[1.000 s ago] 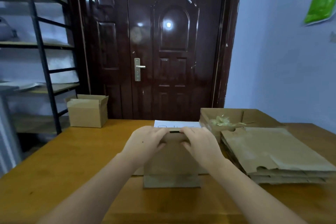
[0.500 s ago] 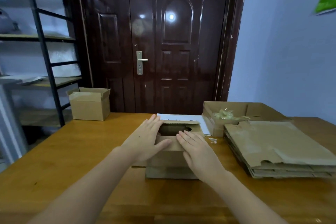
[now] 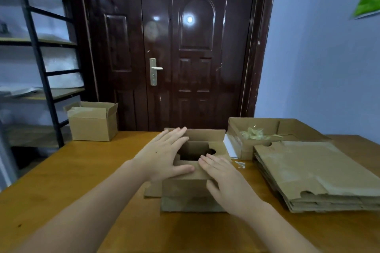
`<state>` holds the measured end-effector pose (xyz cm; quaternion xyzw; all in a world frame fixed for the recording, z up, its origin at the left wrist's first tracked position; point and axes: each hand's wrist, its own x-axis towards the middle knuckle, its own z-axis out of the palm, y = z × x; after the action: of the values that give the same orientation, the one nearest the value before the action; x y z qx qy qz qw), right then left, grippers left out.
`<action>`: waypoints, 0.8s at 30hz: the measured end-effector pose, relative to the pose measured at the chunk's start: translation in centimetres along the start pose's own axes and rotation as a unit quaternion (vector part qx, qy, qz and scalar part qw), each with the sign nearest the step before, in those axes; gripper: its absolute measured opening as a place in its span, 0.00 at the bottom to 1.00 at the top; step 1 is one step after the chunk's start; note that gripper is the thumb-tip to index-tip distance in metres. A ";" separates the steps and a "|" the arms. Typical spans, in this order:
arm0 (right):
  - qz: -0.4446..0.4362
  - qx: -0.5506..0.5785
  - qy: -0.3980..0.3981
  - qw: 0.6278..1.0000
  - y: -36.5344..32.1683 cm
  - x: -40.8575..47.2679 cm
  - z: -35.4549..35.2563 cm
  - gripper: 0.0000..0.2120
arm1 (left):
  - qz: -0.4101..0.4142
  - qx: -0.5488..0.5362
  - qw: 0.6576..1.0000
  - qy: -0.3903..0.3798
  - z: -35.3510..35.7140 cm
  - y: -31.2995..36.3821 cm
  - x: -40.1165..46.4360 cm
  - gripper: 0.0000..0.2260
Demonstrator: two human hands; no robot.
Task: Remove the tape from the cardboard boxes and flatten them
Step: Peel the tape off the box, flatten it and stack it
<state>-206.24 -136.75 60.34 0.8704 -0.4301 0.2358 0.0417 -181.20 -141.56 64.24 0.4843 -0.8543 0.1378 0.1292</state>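
Two bare hands lie flat on one cardboard box [image 3: 191, 183], which stands at the middle of the wooden surface [image 3: 67, 181], near its front edge. The box top is partly folded in, leaving a dark opening between the flaps; one lower flap sticks out along the surface at the left.

Left hand [image 3: 164, 156]: palm down on the box's left top flap, fingers [image 3: 174, 135] straight and slightly spread toward the door, thumb stretched along the near flap. It holds nothing in a curl. Right hand [image 3: 226, 181]: palm down on the near right corner, fingers straight and close together, tips at the edge of the opening, thumb down the front wall. Both forearms enter from the bottom edge and are cut off there.

Just to the right sits a stack of flattened boxes [image 3: 320, 176], its right end out of view. Behind it an open shallow box [image 3: 259, 129] holds a crumpled wad of tape [image 3: 255, 133]. A white sheet [image 3: 229, 147] shows between the two boxes, mostly hidden. A small scrap [image 3: 239, 164] on the surface cannot be identified. At the far left corner stands a small open box [image 3: 92, 124]. Beyond: a dark door [image 3: 195, 47], a metal shelf [image 3: 39, 47] at left, blurred.
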 end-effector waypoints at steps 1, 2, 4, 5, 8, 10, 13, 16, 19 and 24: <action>-0.001 0.001 -0.007 1.000 0.2 0.1 -0.1 0.27 | -0.013 -0.013 0.999 -0.029 0.1 -0.4 0.5 0.50; 0.000 0.001 -0.019 1.000 0.3 0.0 -0.1 0.27 | -0.029 -0.029 0.997 -0.066 0.3 -0.7 0.8 0.53; 0.002 0.016 -0.048 0.999 0.8 0.4 -0.6 0.28 | -0.060 -0.063 0.988 -0.126 0.8 -1.3 1.3 0.58; 0.007 0.036 -0.068 0.997 1.1 0.9 -1.2 0.30 | -0.066 -0.080 0.985 -0.141 1.1 -1.5 1.5 0.59; 0.043 0.111 -0.115 0.986 2.0 3.6 -2.9 0.44 | -0.066 -0.114 0.983 -0.129 1.8 -1.7 1.7 0.58; 0.046 0.099 -0.170 0.979 2.8 6.0 -3.5 0.55 | -0.064 -0.117 0.984 -0.116 1.9 -1.5 1.6 0.57; 0.047 0.013 -0.259 0.965 4.1 8.5 -2.7 0.65 | -0.064 -0.094 0.985 -0.128 1.9 -1.4 1.5 0.56; 0.044 -0.029 -0.264 0.963 5.0 8.8 -1.1 0.67 | -0.030 -0.049 0.991 -0.122 1.3 -1.1 1.4 0.52; 0.037 -0.046 -0.243 0.968 5.4 8.4 -0.3 0.66 | 0.050 0.000 0.994 -0.099 0.6 -0.3 1.4 0.42; 0.033 -0.050 -0.240 0.969 5.2 8.3 -0.4 0.64 | 0.081 0.061 0.990 -0.096 -0.9 0.4 0.9 0.31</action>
<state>-206.12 -145.93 63.73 0.8836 -0.4674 -0.0005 -0.0273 -181.93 -141.79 65.32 0.4311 -0.8893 0.1525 0.0055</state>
